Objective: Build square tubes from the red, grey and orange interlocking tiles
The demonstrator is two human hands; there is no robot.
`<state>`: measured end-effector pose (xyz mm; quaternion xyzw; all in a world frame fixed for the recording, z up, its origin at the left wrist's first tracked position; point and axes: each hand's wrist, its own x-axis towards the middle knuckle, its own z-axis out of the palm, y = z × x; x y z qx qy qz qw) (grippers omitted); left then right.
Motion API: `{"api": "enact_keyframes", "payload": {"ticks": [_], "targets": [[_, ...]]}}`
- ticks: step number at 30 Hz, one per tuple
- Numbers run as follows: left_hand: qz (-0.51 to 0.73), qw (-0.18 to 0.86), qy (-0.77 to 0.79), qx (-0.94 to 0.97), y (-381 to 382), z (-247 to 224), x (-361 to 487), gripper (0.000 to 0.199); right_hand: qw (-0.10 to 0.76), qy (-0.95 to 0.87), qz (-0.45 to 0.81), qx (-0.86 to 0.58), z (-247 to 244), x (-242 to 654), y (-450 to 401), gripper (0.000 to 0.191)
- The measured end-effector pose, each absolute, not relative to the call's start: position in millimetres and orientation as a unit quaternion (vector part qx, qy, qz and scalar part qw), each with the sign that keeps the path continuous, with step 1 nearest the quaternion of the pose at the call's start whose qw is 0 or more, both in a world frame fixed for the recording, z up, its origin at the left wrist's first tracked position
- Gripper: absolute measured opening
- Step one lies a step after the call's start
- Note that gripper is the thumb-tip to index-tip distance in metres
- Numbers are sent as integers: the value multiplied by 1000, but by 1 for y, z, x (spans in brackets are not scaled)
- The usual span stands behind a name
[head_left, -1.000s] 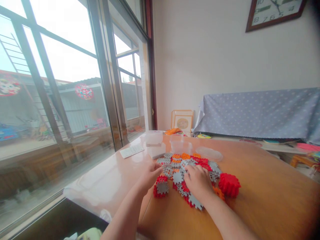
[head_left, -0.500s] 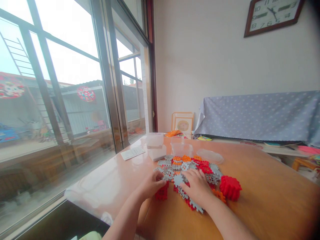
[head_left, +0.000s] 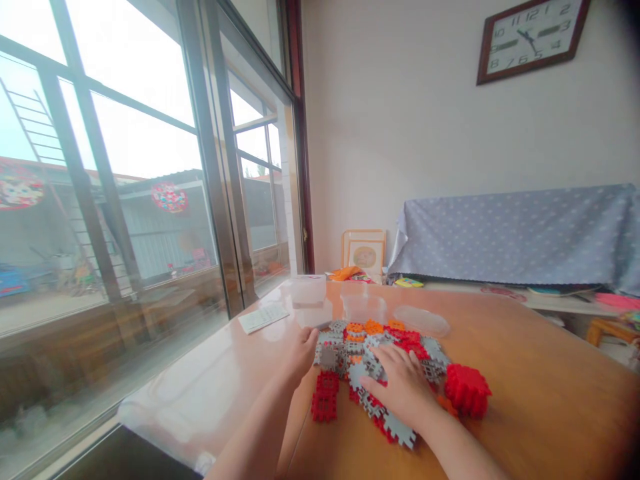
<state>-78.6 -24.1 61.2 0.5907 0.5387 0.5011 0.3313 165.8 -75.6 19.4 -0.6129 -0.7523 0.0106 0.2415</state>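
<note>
Interlocking plastic gear-edged building pieces in grey, red and orange lie in a loose heap (head_left: 355, 347) on the table. My left hand (head_left: 300, 353) is at the heap's left edge, beside a solid grey square piece (head_left: 327, 357). Its fingers look curled together and partly hidden, so whatever they hold does not show. Over the middle of the heap my right hand (head_left: 403, 380) rests with fingers spread, touching grey pieces. Two red lattice pieces (head_left: 324, 405) lie in front of my left hand. A red stack of pieces (head_left: 467, 390) stands right of my right hand.
Clear plastic boxes (head_left: 309, 293) and an oval lid (head_left: 423, 320) are behind the heap. A paper sheet (head_left: 263, 317) lies at left, near the window (head_left: 145, 153). The wooden table (head_left: 530, 387) extends rightward. A dotted cloth (head_left: 510, 233) covers something by the wall.
My left hand has risen and shifted slightly left, away from the red lattice pieces, which now show fully. My right hand stays over the heap. The view has tilted slightly up.
</note>
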Motion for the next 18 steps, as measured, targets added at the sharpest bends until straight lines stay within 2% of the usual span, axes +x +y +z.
{"api": "enact_keyframes", "payload": {"ticks": [5, 7, 9, 11, 14, 18], "targets": [[461, 327, 515, 645, 6, 61, -63, 29, 177, -765, 56, -616, 15, 161, -78, 96], [423, 323, 499, 684, 16, 59, -58, 41, 172, -763, 67, -620, 14, 161, -78, 98], [370, 319, 489, 723, 24, 55, -55, 55, 177, -756, 74, -625, 12, 162, -76, 94], [328, 317, 487, 745, 31, 48, -55, 59, 186, -749, 76, -631, 12, 164, -74, 87], [326, 315, 491, 744, 40, 37, -59, 52, 198, -743, 70, -635, 10, 167, -70, 78], [363, 372, 501, 692, 48, 28, -69, 41, 214, -738, 70, -636, 6, 167, -67, 69]]}}
